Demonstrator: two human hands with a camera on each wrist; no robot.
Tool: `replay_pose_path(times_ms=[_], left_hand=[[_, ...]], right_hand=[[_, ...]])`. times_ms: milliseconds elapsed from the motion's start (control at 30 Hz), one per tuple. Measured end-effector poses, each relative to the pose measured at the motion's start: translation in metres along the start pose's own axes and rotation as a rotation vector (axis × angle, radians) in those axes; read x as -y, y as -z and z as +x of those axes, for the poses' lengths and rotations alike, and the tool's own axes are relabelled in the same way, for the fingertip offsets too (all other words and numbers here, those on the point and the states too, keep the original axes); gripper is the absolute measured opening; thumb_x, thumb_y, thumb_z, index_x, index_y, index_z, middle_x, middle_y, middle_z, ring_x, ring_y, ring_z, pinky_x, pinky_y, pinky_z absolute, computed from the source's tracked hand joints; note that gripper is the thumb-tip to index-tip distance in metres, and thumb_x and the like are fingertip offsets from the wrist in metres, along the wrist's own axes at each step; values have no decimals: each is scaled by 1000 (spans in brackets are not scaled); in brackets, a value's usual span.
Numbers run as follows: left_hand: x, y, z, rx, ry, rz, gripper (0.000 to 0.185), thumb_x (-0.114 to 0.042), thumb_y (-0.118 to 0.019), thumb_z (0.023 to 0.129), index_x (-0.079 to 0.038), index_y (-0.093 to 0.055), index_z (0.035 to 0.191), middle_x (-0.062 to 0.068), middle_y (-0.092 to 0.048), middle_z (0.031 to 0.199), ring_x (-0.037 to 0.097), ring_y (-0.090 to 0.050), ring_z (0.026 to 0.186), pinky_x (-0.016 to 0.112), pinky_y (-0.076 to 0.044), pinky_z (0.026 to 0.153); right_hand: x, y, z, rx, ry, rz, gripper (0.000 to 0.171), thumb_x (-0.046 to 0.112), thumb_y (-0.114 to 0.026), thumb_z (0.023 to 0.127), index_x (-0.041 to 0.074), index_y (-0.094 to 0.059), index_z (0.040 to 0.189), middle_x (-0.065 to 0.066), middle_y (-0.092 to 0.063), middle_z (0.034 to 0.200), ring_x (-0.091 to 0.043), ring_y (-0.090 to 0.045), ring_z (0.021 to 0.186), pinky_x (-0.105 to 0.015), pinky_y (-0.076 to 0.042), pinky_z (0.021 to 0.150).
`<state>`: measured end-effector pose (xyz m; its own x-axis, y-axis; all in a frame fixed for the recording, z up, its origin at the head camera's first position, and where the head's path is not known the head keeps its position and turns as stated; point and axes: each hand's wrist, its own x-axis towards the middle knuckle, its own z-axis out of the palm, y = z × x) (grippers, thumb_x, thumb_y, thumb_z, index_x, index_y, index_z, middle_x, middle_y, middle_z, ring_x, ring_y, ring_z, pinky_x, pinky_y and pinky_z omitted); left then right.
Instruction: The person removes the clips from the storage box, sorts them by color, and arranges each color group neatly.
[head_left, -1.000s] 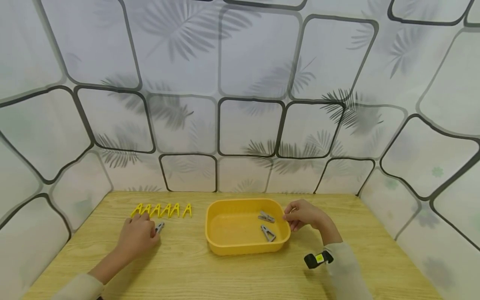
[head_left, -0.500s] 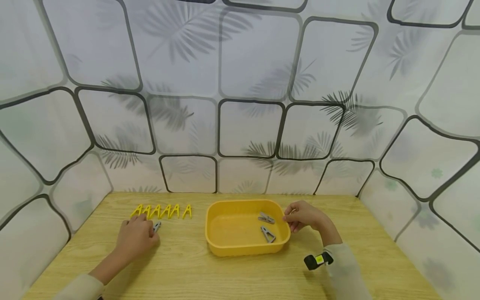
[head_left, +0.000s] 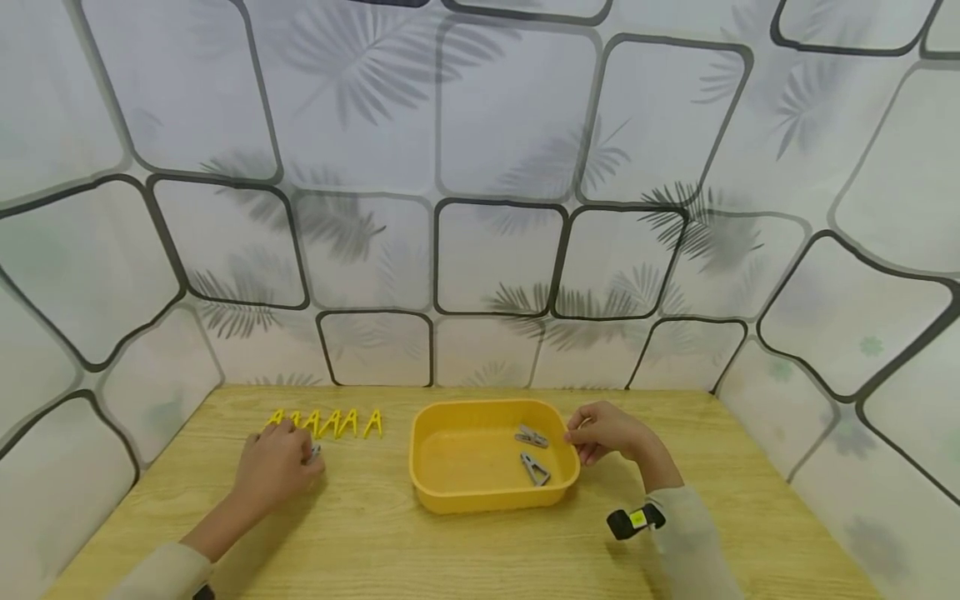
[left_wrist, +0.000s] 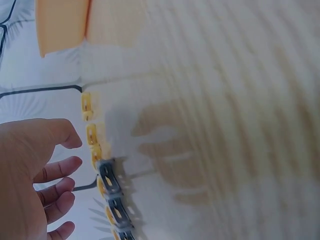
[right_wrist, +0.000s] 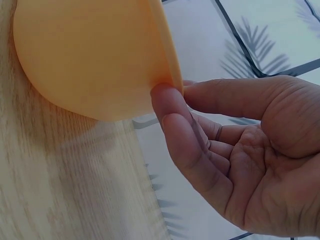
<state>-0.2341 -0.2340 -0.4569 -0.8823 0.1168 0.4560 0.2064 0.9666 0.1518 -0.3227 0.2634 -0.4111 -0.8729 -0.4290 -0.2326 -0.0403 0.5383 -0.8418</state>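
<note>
My left hand (head_left: 272, 472) hovers over the left part of the table, holding nothing. In the left wrist view its fingers are loosely bent and spread from the thumb, beside a row of grey clothespins (left_wrist: 110, 176). Behind these runs a row of yellow clothespins (left_wrist: 91, 134). From the head view, the hand covers most of the grey row. On the other side, my right hand (head_left: 611, 429) pinches the right rim of a yellow plastic basin (head_left: 491, 500), thumb and fingers meeting at the edge. Inside the basin lie two grey clothespins (head_left: 536, 469), toward its right end.
The wooden table (head_left: 480, 554) carries everything. A patterned curtain-like backdrop (head_left: 498, 258) rises behind it and along both sides. A black strap (head_left: 636, 521) with a yellow-green patch sits at the right sleeve.
My left hand has shifted slightly, and the grey clothespin beside it is now more covered in the head view. My right hand stays on the basin's rim.
</note>
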Motion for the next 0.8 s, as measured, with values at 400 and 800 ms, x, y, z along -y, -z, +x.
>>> replay_pose_path(times_ms=[400,800], left_hand=[[-43,-9,37,-73,-109,-101,13,-16,-80,80,-13,-68,79,2,-57,76,17,-48,65,46,-44,65],[-142,-28,85,1,-239,-289,14,-15,-81,81,-12,-68,85,4,-59,81,18,-51,74,39,-42,71]], right_hand=[[1,-2,-1,-5,8,-9,23,14,-67,98,-5,-62,108,-5,-67,74,-13,-66,60,-36,-61,64],[0,-1,-1,-12,7,6,22,13,-66,98,-6,-62,108,-5,-67,73,-12,-66,59,-34,-61,63]])
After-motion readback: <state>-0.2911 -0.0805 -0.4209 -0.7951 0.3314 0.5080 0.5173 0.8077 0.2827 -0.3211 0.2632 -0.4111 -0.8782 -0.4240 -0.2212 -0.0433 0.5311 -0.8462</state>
